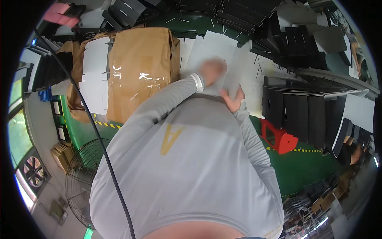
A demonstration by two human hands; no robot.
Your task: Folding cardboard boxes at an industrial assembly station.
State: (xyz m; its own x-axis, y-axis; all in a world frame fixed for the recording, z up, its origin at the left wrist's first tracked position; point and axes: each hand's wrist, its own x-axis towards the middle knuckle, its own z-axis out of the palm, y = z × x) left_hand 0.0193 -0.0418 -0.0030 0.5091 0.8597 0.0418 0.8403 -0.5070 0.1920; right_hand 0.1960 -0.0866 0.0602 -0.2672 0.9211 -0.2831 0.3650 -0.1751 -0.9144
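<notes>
White card sheets lie in front of me, flat and overlapping. My left hand is over the near part of these sheets, but blur hides its fingers, so I cannot tell whether it grips anything. A pale sheet, smeared and apparently tilted, rises just to the right of that hand. At its lower end is my right hand, thumb and fingers spread in a V. That hand seems to touch the sheet's near edge, without visibly closing around it.
To the left stands a large taped brown paper-wrapped bundle, with white sheets beside it. Stacked black boards fill the right side, near a red plastic piece. A wire-cage fan stands lower left, and a black cable crosses the view.
</notes>
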